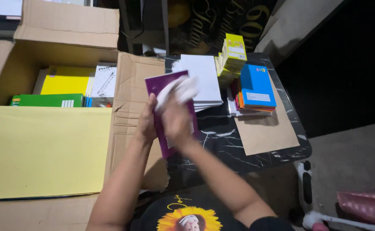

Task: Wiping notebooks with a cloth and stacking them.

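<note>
Purple notebook (166, 112) in left hand (147, 124); right hand (175, 117) wiping with one white cloth (180, 89).

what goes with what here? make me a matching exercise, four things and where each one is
Things:
1. purple notebook
2. white cloth
3. blue notebook
4. large yellow sheet

Places:
a. on top of the stack on the black marble table
b. in the left hand
c. lying across the open cardboard box
d. in the right hand, against the purple cover

Pairs: 1-b, 2-d, 3-a, 4-c
</note>
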